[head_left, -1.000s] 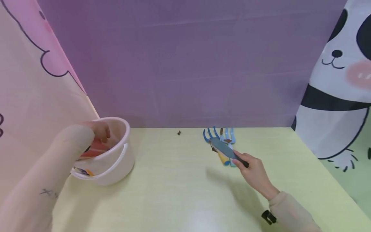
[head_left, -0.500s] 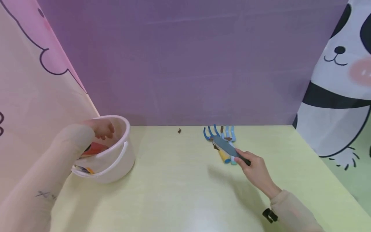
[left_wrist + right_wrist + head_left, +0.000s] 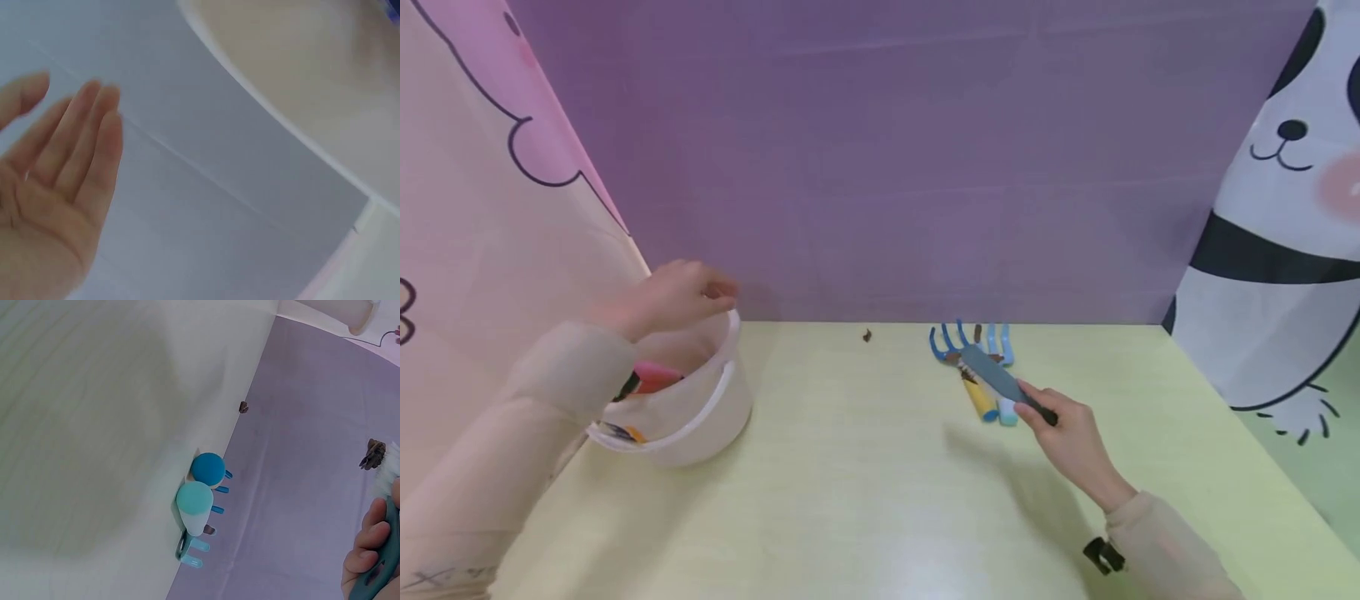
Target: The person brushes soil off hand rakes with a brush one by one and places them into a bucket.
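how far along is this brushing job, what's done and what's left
Done: little looks finished, but a brown clump at the bristles suggests brushing has begun. In hand: the right hand holds the brush near the dark blue rake and light blue rake; the left hand is empty above the white bucket. Left: probably the brown bits on both rakes, and the brown scrap on the table.

The light in here is soft and even, seemingly from overhead, and a pale glare sits on the near part of the worktop (image 3: 850,483). Diffuse shadows lie left of the right hand (image 3: 1070,429) and below the bucket (image 3: 718,429). The left hand (image 3: 673,296) looks slightly smeared. Its wrist view is bluish and blurry; the right wrist view is greyer, dimmer, grainless but soft.
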Demonstrator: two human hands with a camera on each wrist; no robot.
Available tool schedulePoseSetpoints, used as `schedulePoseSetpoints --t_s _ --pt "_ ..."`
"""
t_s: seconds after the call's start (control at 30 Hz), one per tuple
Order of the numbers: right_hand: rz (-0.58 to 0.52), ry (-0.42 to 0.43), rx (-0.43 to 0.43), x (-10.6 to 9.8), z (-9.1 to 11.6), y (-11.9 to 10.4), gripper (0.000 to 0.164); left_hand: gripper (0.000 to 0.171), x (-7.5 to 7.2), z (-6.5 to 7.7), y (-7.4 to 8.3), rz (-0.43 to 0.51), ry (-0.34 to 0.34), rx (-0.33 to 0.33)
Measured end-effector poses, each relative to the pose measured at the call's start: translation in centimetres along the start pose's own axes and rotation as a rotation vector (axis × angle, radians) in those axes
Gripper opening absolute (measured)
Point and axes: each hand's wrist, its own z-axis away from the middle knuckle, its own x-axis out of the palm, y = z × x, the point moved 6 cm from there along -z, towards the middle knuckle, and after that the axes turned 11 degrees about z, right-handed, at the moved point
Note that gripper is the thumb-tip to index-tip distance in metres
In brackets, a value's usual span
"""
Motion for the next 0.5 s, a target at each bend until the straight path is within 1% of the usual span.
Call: schedulePoseSetpoints --t_s 0.03,0.07,0.13,0.17,0.2,0.27,0.3,0.37,0.4,0.43,0.5 --pt "0.003 0.005 -0.003 -0.1 -0.1 0.0 0.037 0.03 0.0 0.3 0.6 0.042 0.025 -0.013" --pt "0.003 0.01 -0.005 -0.2 -0.1 0.0 0.037 0.03 0.2 0.5 1.0 0.101 0.047 -0.043" --pt "0.005 0.022 -0.008 -0.4 -0.2 0.0 0.036 0.032 0.4 1.0 2.0 0.212 0.109 -0.072" --pt "0.006 0.025 -0.009 -0.5 -0.2 0.0 0.036 0.032 0.7 1.3 2.3 0.282 0.137 -0.093" --pt "0.004 0.027 -0.006 -0.6 -0.2 0.0 0.036 0.033 1.1 1.5 2.7 0.348 0.165 -0.099" --pt "0.001 0.028 0.002 -0.7 -0.1 0.0 0.037 0.034 2.1 1.8 3.3 0.469 0.202 -0.086" --pt "-0.002 0.026 0.007 -0.8 -0.1 0.1 0.037 0.034 2.8 1.8 3.7 0.513 0.214 -0.065" --pt "-0.01 0.026 0.019 -0.9 0.0 0.2 0.037 0.035 4.9 1.7 4.1 0.611 0.203 -0.056" --pt "-0.012 0.03 0.02 -0.9 0.0 0.2 0.037 0.036 6.0 1.6 4.3 0.645 0.194 -0.051" --pt "-0.014 0.033 0.023 -1.0 0.1 0.3 0.037 0.037 7.3 1.5 4.5 0.688 0.176 -0.056" --pt "-0.014 0.046 0.023 -1.2 0.1 0.3 0.036 0.041 9.9 1.3 5.0 0.776 0.137 -0.088"
